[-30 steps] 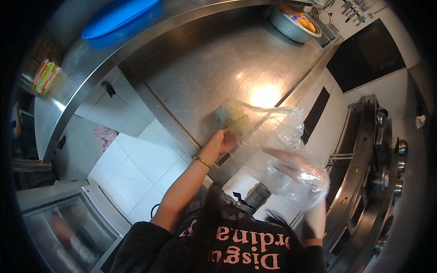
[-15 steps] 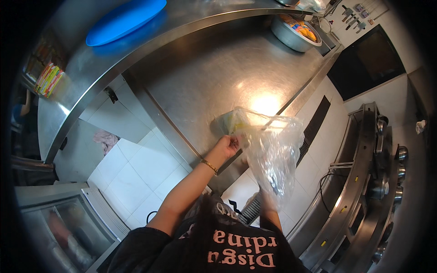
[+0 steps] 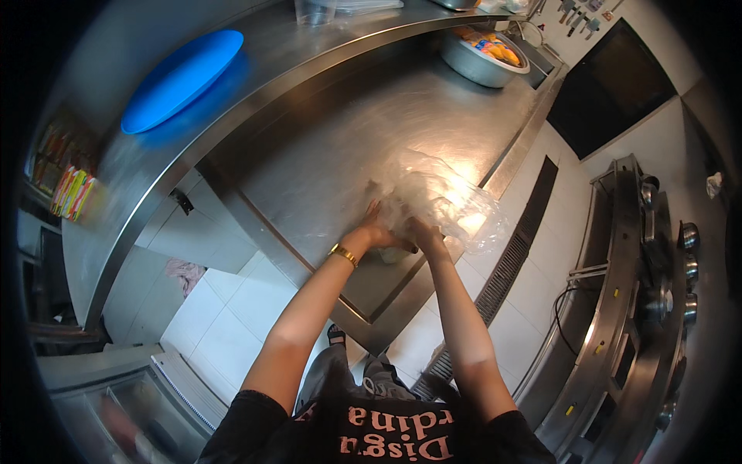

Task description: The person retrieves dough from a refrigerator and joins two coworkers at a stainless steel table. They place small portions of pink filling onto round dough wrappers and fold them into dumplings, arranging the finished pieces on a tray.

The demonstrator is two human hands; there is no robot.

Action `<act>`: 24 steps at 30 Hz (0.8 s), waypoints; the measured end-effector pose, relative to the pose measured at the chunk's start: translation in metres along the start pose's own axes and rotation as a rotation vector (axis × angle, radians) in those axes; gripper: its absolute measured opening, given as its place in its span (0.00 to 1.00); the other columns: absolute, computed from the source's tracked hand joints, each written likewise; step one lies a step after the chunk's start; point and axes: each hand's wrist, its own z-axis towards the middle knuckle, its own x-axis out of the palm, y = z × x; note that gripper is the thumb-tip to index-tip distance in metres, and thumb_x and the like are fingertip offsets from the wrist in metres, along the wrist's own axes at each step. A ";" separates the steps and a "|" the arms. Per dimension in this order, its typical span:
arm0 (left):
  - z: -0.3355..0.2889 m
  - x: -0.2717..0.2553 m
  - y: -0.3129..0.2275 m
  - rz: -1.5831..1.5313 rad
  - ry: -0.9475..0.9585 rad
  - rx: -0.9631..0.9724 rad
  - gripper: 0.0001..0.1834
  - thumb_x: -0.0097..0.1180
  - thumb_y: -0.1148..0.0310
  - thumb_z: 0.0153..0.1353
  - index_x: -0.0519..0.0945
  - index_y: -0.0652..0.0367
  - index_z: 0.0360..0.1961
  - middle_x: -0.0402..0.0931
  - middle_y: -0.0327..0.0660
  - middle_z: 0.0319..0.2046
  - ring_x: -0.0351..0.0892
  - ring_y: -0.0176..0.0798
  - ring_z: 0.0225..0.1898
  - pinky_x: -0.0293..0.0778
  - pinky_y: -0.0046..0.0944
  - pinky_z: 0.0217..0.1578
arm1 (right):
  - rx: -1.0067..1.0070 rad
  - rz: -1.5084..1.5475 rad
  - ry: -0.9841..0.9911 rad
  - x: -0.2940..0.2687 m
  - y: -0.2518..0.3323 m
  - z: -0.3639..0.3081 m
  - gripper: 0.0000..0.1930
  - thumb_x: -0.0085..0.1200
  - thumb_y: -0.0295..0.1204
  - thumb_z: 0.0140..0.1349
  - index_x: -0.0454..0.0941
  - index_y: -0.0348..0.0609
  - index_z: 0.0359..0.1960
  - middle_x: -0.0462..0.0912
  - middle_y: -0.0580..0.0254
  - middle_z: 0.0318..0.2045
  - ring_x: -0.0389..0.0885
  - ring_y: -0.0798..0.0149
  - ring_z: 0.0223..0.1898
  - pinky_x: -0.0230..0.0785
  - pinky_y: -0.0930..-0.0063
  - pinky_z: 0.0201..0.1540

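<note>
A clear plastic bag (image 3: pixel 456 197) lies crumpled over the near right corner of the steel table (image 3: pixel 325 147), part of it spreading past the table's edge. My left hand (image 3: pixel 376 232), with a gold bracelet at the wrist, curls around the bag's left side. My right hand (image 3: pixel 423 234) grips the bunched plastic close beside it, its fingertips partly hidden in the folds. Beneath the hands, a pale greenish piece (image 3: pixel 392 254) shows at the table edge; I cannot make out what it is.
A raised steel shelf (image 3: pixel 255 93) carries a blue oval tray (image 3: pixel 183 81) and small colourful packets (image 3: pixel 73 193). At the table's far end stands a metal basin (image 3: pixel 483 68) with orange packages. A dark floor grate (image 3: pixel 518 240) runs along the right, before a steel cooking counter (image 3: pixel 610 309).
My right hand has risen from low beside my body to the table corner, next to my left hand. The bag, hanging stretched out before, is now bunched between both hands.
</note>
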 end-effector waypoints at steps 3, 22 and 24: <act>0.009 0.010 -0.013 -0.160 -0.144 -0.049 0.40 0.66 0.40 0.38 0.75 0.54 0.50 0.69 0.45 0.56 0.62 0.44 0.61 0.46 0.46 0.64 | -0.069 -0.038 -0.023 0.004 -0.001 0.002 0.23 0.45 0.34 0.66 0.63 0.39 0.61 0.73 0.55 0.54 0.71 0.59 0.54 0.63 0.70 0.56; 0.031 0.020 -0.022 -0.165 -0.031 0.047 0.25 0.52 0.50 0.57 0.77 0.57 0.49 0.79 0.49 0.40 0.74 0.44 0.46 0.50 0.43 0.58 | -0.877 -1.458 -0.037 -0.031 0.123 -0.079 0.36 0.48 0.25 0.55 0.50 0.44 0.67 0.69 0.48 0.55 0.59 0.58 0.65 0.39 0.54 0.69; 0.027 0.017 -0.027 -0.135 0.124 0.008 0.25 0.54 0.51 0.56 0.77 0.55 0.49 0.80 0.47 0.39 0.73 0.42 0.47 0.52 0.43 0.56 | -0.668 -1.530 0.097 -0.037 0.098 -0.048 0.32 0.48 0.25 0.53 0.57 0.43 0.63 0.78 0.51 0.43 0.72 0.60 0.54 0.47 0.57 0.66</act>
